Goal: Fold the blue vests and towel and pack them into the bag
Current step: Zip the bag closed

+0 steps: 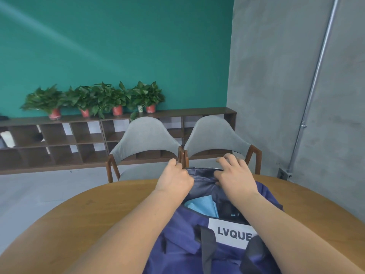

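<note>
soft, thin, slick-looking navy bag [177,244], slumped at the near edge of the wooden table [98,210], mouth gaping upward. probably light and floppy; holds no shape unaided, so best taken by the rim of the mouth or by the dark strap [207,246], never by the loose side panel. white label [233,234] on the near side. inside, towards the left of the opening, folded light blue cloth [203,204], vest or towel, hard to tell which from here; limp, easily creased, should press flat with little force.

left hand [173,178] at the far rim of the mouth, fingers curled tight over the fabric edge, gripping it. right hand [232,171] near it on the same rim, fingers bent over the top, thumb pinching the fabric from below. 2 hands, both closed on cloth, neither free.
</note>
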`<state>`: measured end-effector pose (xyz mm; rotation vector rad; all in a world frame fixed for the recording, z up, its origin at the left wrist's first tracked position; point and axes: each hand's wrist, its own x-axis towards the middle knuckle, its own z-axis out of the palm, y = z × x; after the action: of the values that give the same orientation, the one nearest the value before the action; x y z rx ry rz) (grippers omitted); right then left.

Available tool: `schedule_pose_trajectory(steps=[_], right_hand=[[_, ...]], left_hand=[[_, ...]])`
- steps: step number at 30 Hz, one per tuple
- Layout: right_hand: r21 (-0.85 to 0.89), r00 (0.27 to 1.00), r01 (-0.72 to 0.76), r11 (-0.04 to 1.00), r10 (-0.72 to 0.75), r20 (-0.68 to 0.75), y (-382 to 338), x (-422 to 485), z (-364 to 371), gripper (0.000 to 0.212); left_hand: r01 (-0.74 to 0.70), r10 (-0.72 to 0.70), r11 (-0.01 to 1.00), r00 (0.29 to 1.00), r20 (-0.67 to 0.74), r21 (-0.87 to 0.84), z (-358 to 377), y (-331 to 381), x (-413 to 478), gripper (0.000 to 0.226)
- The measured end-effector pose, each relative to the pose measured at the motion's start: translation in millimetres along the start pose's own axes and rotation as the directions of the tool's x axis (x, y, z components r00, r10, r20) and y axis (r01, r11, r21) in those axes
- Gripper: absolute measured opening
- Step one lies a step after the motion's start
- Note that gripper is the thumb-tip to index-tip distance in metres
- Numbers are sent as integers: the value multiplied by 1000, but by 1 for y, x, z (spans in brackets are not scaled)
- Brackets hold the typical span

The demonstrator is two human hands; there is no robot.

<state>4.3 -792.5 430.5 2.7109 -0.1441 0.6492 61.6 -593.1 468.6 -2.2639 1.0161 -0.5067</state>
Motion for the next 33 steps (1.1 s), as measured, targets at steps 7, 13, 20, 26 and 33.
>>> schedule_pose_trajectory(steps=[7,13,20,26,33], right_hand=[[299,991,70,952,-101,89,24,-29,6,27],[232,957,-193,953,130,261,59,-60,-5,34],[78,782,-380,922,275,559,95,-103,-8,42],[106,801,-403,909,294,522,96,-119,-2,54],[186,857,-394,900,286,429,102,-127,2,44]], left_hand=[[30,-36,974,999,-22,-227,32,-13,-26,23],[-135,8,870,966,-259,-475,37,-10,-38,14],[-2,24,947,997,67,-321,30,-28,-53,36],[-45,-18,902,990,-142,-429,6,-7,-44,29],[-107,59,523,994,-89,-846,-41,64,-20,20]])
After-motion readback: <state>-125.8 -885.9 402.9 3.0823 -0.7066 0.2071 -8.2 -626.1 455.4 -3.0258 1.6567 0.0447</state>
